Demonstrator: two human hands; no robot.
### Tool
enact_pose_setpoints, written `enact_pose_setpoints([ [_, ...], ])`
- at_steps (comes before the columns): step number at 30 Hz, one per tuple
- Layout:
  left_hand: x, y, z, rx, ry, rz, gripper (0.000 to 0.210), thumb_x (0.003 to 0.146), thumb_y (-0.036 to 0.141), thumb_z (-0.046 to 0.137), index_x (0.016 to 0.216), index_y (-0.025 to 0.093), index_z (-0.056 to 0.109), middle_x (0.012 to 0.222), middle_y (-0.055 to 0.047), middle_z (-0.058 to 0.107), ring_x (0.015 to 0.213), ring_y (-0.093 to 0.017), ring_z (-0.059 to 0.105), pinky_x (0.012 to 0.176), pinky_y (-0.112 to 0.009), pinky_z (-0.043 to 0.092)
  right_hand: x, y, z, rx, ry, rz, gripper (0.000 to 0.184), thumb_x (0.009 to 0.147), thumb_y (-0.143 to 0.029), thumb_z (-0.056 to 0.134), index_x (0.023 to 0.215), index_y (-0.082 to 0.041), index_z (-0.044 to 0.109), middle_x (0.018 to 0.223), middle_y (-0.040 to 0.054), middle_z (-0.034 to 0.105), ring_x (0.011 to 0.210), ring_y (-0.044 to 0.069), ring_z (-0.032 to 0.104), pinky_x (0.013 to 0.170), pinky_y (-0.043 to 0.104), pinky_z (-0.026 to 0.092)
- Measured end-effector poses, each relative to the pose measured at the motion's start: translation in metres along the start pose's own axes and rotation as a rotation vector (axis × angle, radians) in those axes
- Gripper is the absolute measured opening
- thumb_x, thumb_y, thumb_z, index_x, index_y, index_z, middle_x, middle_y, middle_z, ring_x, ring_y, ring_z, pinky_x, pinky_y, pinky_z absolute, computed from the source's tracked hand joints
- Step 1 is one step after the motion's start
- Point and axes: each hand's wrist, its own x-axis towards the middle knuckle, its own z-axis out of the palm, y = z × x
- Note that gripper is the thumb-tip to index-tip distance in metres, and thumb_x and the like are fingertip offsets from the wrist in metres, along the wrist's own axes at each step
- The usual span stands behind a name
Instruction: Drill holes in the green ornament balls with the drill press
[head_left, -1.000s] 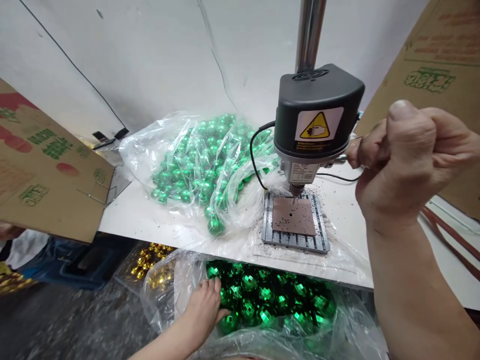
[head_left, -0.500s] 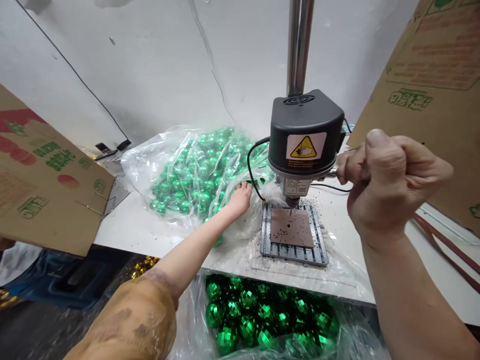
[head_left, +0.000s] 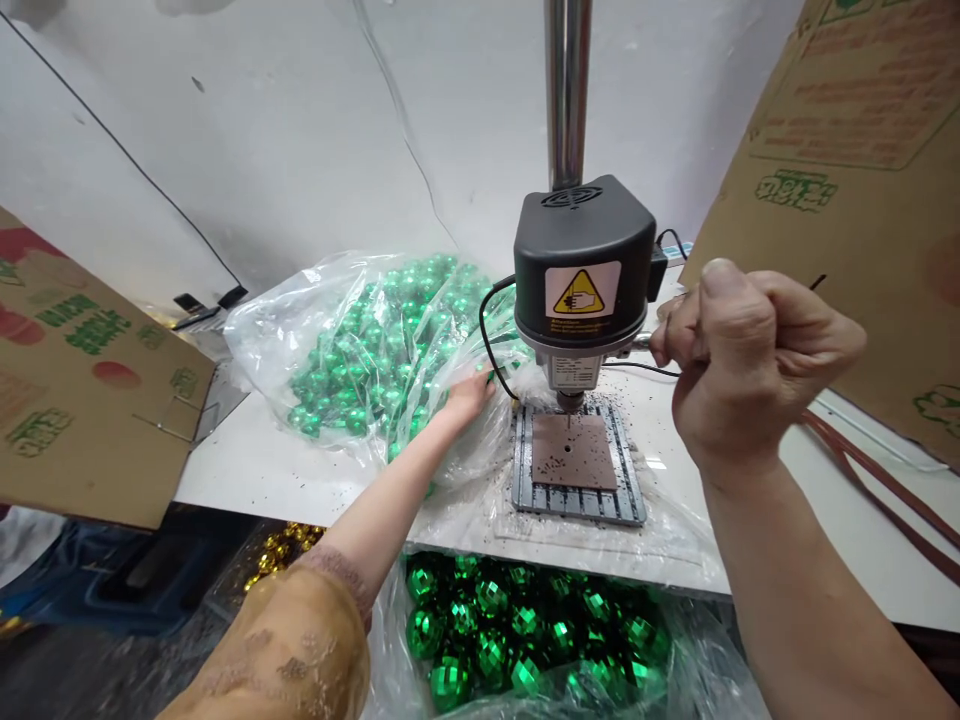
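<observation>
My right hand [head_left: 739, 365] is closed in a fist, thumb on top, round the feed handle [head_left: 641, 342] on the side of a small black bench drill press [head_left: 585, 255]. My left hand [head_left: 469, 393] reaches into a clear plastic bag [head_left: 277, 315] of shiny green balls [head_left: 360, 345], left of the drill. Its fingers are partly hidden by the plastic and balls, and whether they grip one I cannot tell. Under the drill's chuck [head_left: 570, 400], a brown square plate [head_left: 592, 465] with a hole lies on the slotted metal base [head_left: 630, 505], scattered with dark shavings.
Below the table edge, a plastic-lined container holds faceted green balls [head_left: 491, 650]. Cardboard boxes stand at left [head_left: 82, 400] and right [head_left: 847, 200]. A black cable [head_left: 484, 335] loops beside the drill. Golden balls [head_left: 281, 550] lie low at left. Brown straps [head_left: 877, 490] lie at right.
My left hand has pushed a little deeper into the bag, its fingers now less visible. My right hand stays on the handle. The whole view has shifted slightly.
</observation>
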Motion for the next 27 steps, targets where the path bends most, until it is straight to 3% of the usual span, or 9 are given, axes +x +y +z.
enact_pose_setpoints([
  [3,-0.025,0.009,-0.012,-0.085,-0.003,-0.020,0.026,0.093,0.029,0.054,0.111,0.017,0.070,0.091,-0.009,0.070,0.090,-0.026,0.066,0.086,-0.039,0.052,0.000,-0.001,-0.001,0.015,-0.007,-0.004,0.044,0.087,-0.019,0.060,0.049,-0.018,0.037,0.043,-0.0063,0.036,0.040,0.005,0.037,0.042,0.029,0.025],
  [6,-0.059,0.023,-0.023,-0.568,-0.050,-0.158,0.033,0.097,0.038,0.048,0.120,0.020,0.062,0.103,-0.008,0.068,0.086,-0.021,0.066,0.076,-0.037,0.058,0.000,-0.002,-0.001,0.018,-0.017,-0.001,0.043,0.087,-0.020,0.060,0.049,-0.018,0.039,0.043,-0.0059,0.037,0.041,0.005,0.037,0.043,0.029,0.026],
  [8,-0.083,0.032,-0.025,-0.928,-0.112,-0.254,0.037,0.092,0.044,0.059,0.121,0.021,0.057,0.108,-0.007,0.066,0.086,-0.019,0.066,0.075,-0.038,0.061,0.000,-0.001,-0.001,0.021,-0.014,0.005,0.045,0.087,-0.022,0.060,0.049,-0.019,0.037,0.043,-0.0058,0.036,0.041,0.005,0.036,0.043,0.029,0.025],
  [10,-0.104,0.039,-0.021,-1.099,-0.146,-0.282,0.047,0.083,0.044,0.073,0.120,0.022,0.054,0.109,-0.006,0.067,0.087,-0.018,0.067,0.080,-0.040,0.061,-0.001,-0.001,0.000,0.017,-0.009,0.009,0.046,0.088,-0.025,0.061,0.050,-0.020,0.035,0.044,-0.0056,0.034,0.041,0.006,0.034,0.042,0.030,0.025],
  [14,-0.122,0.047,0.006,-1.055,-0.134,-0.202,0.056,0.076,0.048,0.081,0.117,0.020,0.054,0.103,-0.006,0.070,0.089,-0.018,0.067,0.084,-0.037,0.057,-0.002,-0.001,0.001,-0.020,-0.018,0.022,0.047,0.091,-0.029,0.058,0.051,-0.021,0.033,0.046,-0.0049,0.031,0.042,0.006,0.032,0.043,0.029,0.025],
  [19,-0.111,0.045,0.042,-0.884,-0.129,-0.035,0.053,0.078,0.048,0.079,0.115,0.020,0.054,0.107,-0.007,0.071,0.099,-0.019,0.066,0.091,-0.034,0.050,-0.002,0.000,-0.001,-0.044,-0.034,0.026,0.048,0.091,-0.031,0.058,0.052,-0.020,0.033,0.048,-0.0048,0.029,0.044,0.006,0.032,0.046,0.029,0.026],
  [27,-0.104,0.044,0.056,-0.816,-0.155,0.025,0.049,0.083,0.045,0.075,0.120,0.019,0.056,0.117,-0.009,0.070,0.109,-0.022,0.065,0.098,-0.036,0.047,-0.002,-0.002,-0.001,-0.008,-0.064,0.063,0.047,0.092,-0.031,0.056,0.054,-0.018,0.030,0.053,-0.0056,0.025,0.046,0.002,0.032,0.047,0.024,0.028],
])
